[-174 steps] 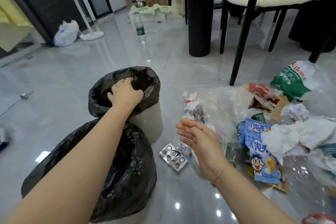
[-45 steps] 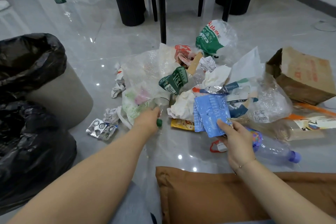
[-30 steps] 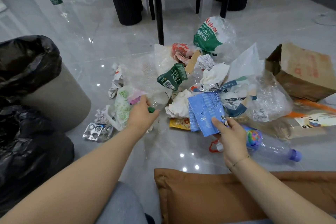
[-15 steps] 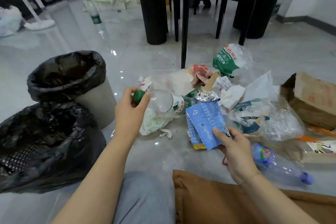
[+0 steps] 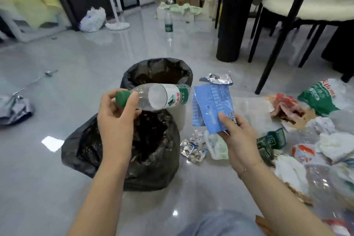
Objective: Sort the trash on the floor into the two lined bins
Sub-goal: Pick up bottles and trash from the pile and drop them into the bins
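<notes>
My left hand (image 5: 115,120) grips a clear plastic bottle (image 5: 162,96) by its green cap, above two black-lined bins (image 5: 153,151). My right hand (image 5: 236,136) pinches blue wrappers (image 5: 212,107). Trash pile (image 5: 306,140) lies right.

— Where does the camera sit?
— On the person's head, looking forward and down, close over the two bins (image 5: 153,140) and floor (image 5: 57,53).
— Any second view?
— Only this one.
</notes>
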The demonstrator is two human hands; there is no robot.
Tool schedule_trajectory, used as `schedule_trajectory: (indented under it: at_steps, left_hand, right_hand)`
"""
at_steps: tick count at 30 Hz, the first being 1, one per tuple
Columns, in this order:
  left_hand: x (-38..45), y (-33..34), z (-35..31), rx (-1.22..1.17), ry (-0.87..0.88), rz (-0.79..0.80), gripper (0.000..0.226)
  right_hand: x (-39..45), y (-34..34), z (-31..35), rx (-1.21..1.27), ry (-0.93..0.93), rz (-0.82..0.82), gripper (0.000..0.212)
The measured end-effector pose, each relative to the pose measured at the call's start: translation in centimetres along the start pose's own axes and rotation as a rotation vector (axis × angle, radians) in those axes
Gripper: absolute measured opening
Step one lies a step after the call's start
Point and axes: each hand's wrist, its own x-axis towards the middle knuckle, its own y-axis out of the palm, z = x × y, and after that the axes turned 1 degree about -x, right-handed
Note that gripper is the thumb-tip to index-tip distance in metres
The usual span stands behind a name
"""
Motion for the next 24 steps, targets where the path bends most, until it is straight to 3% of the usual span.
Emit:
schedule_trajectory:
  at_steps: [5, 10, 13, 15, 19, 21, 24]
  left_hand:
    - [3.1, -4.7, 0.1, -0.022, 0.014, -0.145, 0.011]
    - [5.1, -7.4, -0.1, 0.05, 0.055, -0.198, 0.007]
    - [6.0, -8.4, 1.3, 0.284, 0.036, -0.102, 0.008]
    - [6.1, -8.9, 2.6, 0.445, -0.024, -0.04, 0.011]
    - [5.9, -9.1, 4.4, 0.708, -0.108, 0.135, 0.014]
    - [6.0, -9.4, 5.0, 0.806, -0.149, 0.198, 0.022]
    - [6.0, -9.7, 5.3, 0.919, -0.157, 0.185, 0.041]
  right_hand:
    - [3.8, 6.9, -0.5, -0.131, -0.062, 0.045, 0.007]
    - [8.3, 12.8, 0.2, -0.35, -0.243, 0.08, 0.01]
    - [10.7, 14.9, -0.5, -0.601, -0.444, 0.06, 0.009]
    - [12.3, 15.9, -1.2, -0.852, -0.476, 0.124, 0.013]
    - [14.8, 15.9, -2.3, -1.432, -0.299, 0.264, 0.071]
    - [14.4, 15.5, -2.5, -1.476, -0.397, 0.261, 0.076]
    - [12.3, 14.4, -2.7, -1.377, -0.595, 0.256, 0.058]
